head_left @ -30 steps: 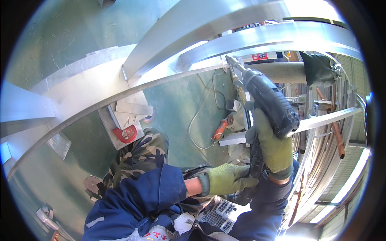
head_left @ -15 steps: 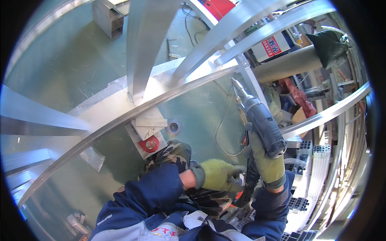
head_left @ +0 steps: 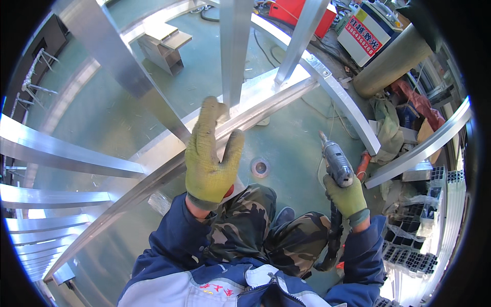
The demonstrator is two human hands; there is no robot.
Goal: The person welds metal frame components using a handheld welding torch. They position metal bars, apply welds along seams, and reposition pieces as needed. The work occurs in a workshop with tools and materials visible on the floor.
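My left hand (head_left: 207,166), in a yellow-green work glove, is raised with its fingers stretched upward and the thumb apart. Nothing is in it. It appears in front of a curved metal rail (head_left: 250,122), beside the foot of an upright metal bar (head_left: 234,56); whether it touches the rail I cannot tell. To the right, my gloved right hand (head_left: 347,198) is closed round a grey welding gun (head_left: 337,161), whose tapered nozzle points up and slightly left. A thick black hose (head_left: 335,225) runs down from the grip.
More metal bars (head_left: 123,66) rise from the frame, and others fan out at left. Curved bars (head_left: 353,112) reach toward the right. Behind stand a white cabinet (head_left: 368,33), a red box (head_left: 325,23) and a thick cylinder (head_left: 391,61). Stacked profiles (head_left: 409,258) lie at lower right.
My left hand has risen from beside the right hand to above the rail, fingers now spread. The right hand still grips the welding gun, now farther from the bars. The view has shifted.
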